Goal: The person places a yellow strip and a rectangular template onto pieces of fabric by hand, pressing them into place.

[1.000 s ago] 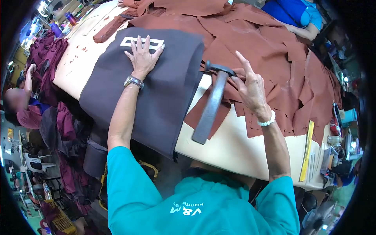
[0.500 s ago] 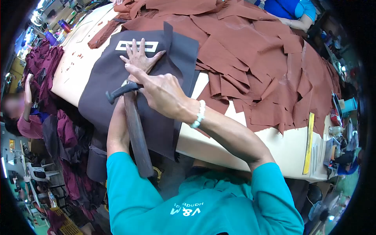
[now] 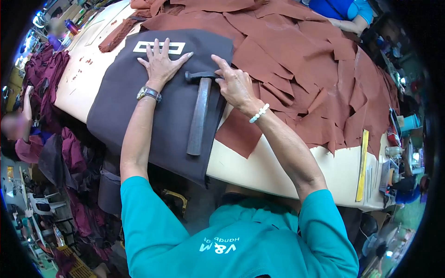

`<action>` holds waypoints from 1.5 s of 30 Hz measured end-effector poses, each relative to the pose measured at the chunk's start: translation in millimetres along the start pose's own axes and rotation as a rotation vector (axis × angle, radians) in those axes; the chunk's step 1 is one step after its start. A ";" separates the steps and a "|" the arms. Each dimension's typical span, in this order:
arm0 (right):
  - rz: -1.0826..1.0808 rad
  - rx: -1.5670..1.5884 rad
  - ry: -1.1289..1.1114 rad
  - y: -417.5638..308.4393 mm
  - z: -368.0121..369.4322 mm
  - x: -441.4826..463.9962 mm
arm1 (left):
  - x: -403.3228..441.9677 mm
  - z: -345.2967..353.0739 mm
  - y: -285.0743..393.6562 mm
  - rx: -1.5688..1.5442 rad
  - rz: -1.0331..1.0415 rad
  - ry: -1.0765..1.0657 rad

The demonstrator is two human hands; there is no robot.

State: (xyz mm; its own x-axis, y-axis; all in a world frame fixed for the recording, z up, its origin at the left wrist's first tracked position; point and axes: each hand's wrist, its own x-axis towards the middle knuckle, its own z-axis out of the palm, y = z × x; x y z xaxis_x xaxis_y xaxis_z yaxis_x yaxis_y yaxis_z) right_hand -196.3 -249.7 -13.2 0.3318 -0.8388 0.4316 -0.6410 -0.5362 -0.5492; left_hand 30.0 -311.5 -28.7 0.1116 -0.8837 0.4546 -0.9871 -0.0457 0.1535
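My left hand (image 3: pixel 161 65) lies flat with spread fingers on a dark grey sheet of material (image 3: pixel 125 97). Its fingertips cross a white rectangular frame (image 3: pixel 176 47) near the sheet's far edge. To the right, my right hand (image 3: pixel 237 87) grips a hammer (image 3: pixel 199 118) by one end of its dark metal head, index finger pointing outward. The hammer's wooden handle points back toward me, over the grey sheet; whether it rests fully on the sheet I cannot tell.
Brown-red pieces of material (image 3: pixel 306 69) are heaped across the table (image 3: pixel 259 171) on the right. A yellow ruler (image 3: pixel 363 164) lies near the right edge. Maroon cloth (image 3: pixel 44 83) hangs at the left, by another person's arm (image 3: pixel 27 113). Someone in blue (image 3: pixel 340 10) is at the far right.
My right hand has carried the hammer from above my left forearm to the right, over the grey sheet. The raised fold at the sheet's right side now lies flat. My left hand stays on the frame.
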 end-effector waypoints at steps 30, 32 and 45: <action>2.425 -0.817 1.075 41.7 -265.8 -765.2 | -247.7 -88.3 227.3 -0.550 0.546 -0.420; 2.674 -0.685 1.050 37.1 -257.7 -791.1 | -261.7 -76.8 236.3 -0.537 0.495 -0.480; 2.147 -1.235 1.100 18.5 -281.3 -808.0 | -269.0 -63.6 237.4 -0.328 0.470 -0.484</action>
State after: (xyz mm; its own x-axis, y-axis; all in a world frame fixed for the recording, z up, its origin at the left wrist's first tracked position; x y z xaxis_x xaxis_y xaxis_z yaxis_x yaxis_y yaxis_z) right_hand -670.9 444.7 -170.8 -0.7506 0.5221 0.4050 0.4464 0.8526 -0.2717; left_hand -227.1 -55.1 -58.8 -0.4507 -0.8857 0.1116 -0.8250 0.4611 0.3267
